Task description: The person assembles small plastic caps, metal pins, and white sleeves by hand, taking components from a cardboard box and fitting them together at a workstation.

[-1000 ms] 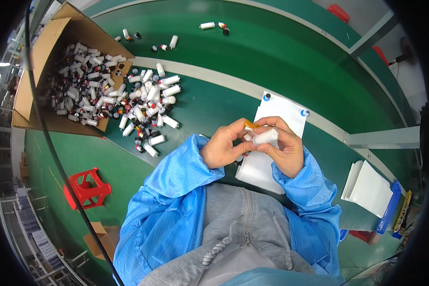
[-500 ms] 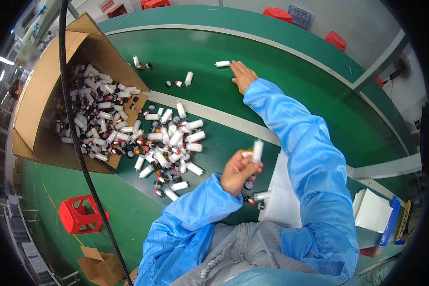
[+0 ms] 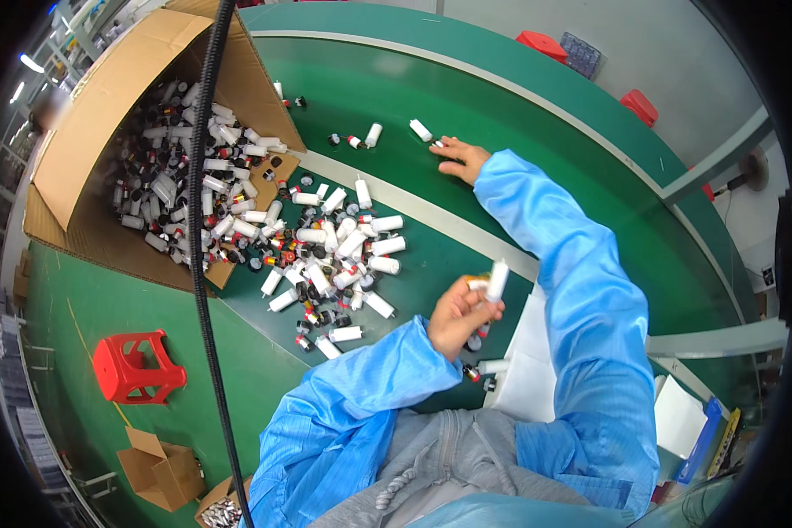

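Observation:
My left hand (image 3: 460, 317) is closed round a small white cylinder (image 3: 497, 282) with a narrow tip, held upright above the table. A second pale piece with an orange part (image 3: 478, 283) shows in the same grip. On the far green belt, my right hand (image 3: 463, 159) has its fingers stretched out and apart. Its fingertips are right beside another white cylinder (image 3: 421, 130); whether they touch it I cannot tell. A heap of similar white cylinders (image 3: 350, 244), mixed with black caps and small red and yellow parts, lies on the table left of my hands.
A tipped cardboard box (image 3: 119, 251) full of the same parts opens onto the table. White sheets (image 3: 528, 370) lie at my front right. A black cable (image 3: 199, 229) hangs across the left side. A red stool (image 3: 139, 370) stands on the floor near a small carton (image 3: 160, 471).
My right hand's fingers have bent and spread on the belt, and the cylinder beside them lies at a new angle. The left hand still holds its cylinder. The whole view has shifted slightly.

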A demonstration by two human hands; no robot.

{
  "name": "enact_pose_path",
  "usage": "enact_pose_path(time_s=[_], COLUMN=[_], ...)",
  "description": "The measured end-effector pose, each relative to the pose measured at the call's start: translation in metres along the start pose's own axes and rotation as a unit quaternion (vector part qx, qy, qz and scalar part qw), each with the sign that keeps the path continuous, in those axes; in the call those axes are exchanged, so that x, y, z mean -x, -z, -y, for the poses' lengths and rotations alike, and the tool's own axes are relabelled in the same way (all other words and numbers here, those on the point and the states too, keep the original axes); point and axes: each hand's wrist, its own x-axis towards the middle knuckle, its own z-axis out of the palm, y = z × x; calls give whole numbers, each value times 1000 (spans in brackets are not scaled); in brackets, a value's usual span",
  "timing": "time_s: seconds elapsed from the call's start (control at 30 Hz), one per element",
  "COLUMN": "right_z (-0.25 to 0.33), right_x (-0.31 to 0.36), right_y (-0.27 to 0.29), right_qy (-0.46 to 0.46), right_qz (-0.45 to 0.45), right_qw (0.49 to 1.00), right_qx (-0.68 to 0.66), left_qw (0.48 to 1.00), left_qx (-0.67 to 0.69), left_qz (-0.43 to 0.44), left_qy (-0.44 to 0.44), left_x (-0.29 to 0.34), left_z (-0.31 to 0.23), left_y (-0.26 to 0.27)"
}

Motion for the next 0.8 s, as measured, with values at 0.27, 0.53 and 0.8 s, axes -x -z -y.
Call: enact_pose_path(time_s=[0.27,0.53,0.8], right_z=[111,199,217], right_x=[153,244,297], right_y=[100,127,132], right_qy=[-97,-75,-123], right_qz=[245,-29,-145], right_qw=[899,915,807], right_qx=[-349,-395,-559], left_qw=[998,976,680], left_qx=[25,-106,-689], left_qz=[34,180,-5], left_qy=[-50,-54,-250], left_x=[-5,25,42], left_z=[-7,-7,-16], left_y=[-5,-40,-89])
